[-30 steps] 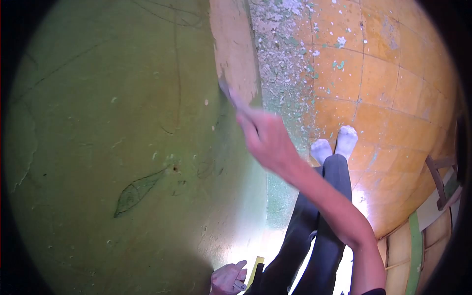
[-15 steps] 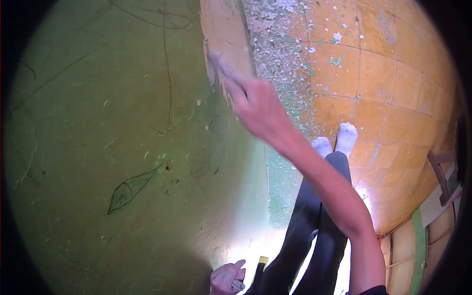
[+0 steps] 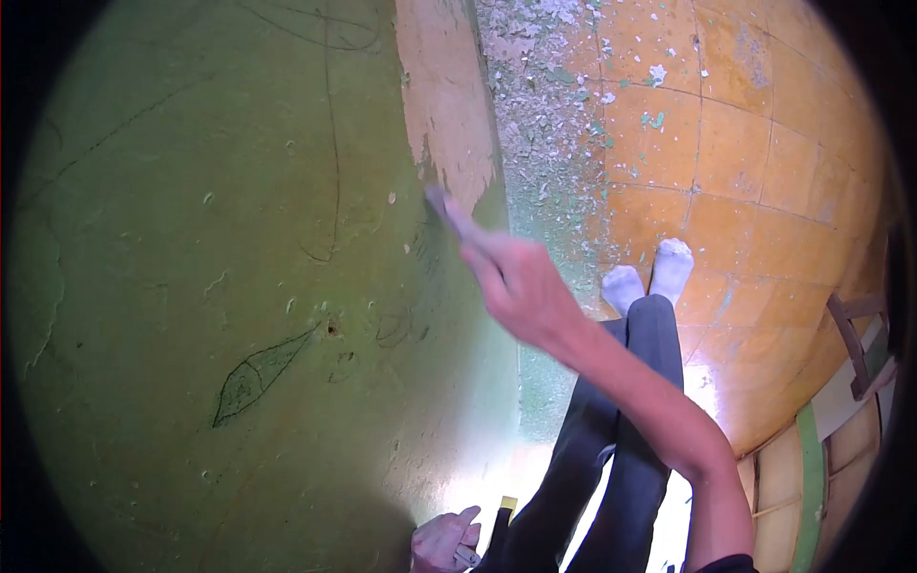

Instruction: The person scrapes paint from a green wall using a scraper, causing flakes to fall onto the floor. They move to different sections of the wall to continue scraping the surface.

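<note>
My right hand (image 3: 521,282) is closed around the handle of a scraper (image 3: 449,210), slightly blurred. Its tip lies against the green painted wall (image 3: 258,201), just below the ragged edge of a bare, pinkish-beige strip (image 3: 444,95). At the bottom edge, my left hand (image 3: 444,542) is curled around a short grey rod-like thing (image 3: 466,556), mostly hidden by the fingers. Close to it is a dark strip with a yellow end (image 3: 509,502).
Paint flakes (image 3: 544,115) litter the orange tiled floor (image 3: 745,143) along the wall's foot. My legs (image 3: 635,411) stretch over the floor in dark trousers, with white socks (image 3: 673,260). A brown wooden frame (image 3: 850,344) stands at far right. Bright light falls between the legs.
My right hand and the scraper have moved down along the wall, towards me. More of the bare strip's lower end shows. My left hand has barely moved.
</note>
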